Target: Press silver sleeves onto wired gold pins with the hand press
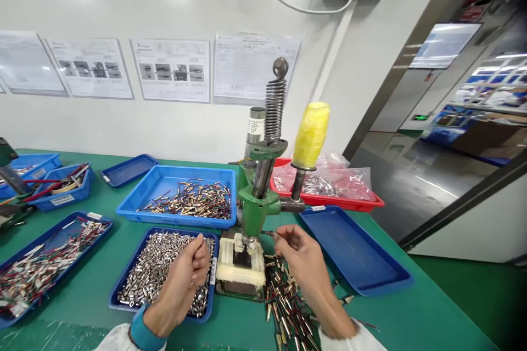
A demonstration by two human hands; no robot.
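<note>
- Where the left frame edge cuts it off, a dark tool stands on the green bench; its type cannot be determined.
- Lower left: a blue tray holds red-wired metal terminals.
- Left hand: clenched above a blue tray of silver sleeves. It covers part of the tray; any held item is hidden.
- Rear centre: a blue tray holds gold pins.
- Centre: a green bench press with a yellow-wrapped handle stands on a white block. Its column blocks part of a red tray holding pink plastic bags.
- Right hand: pinches a slim wired pin near the press column, above loose pins that run past the lower frame edge.
- Far right: a blue tray lies beside the pile.
</note>
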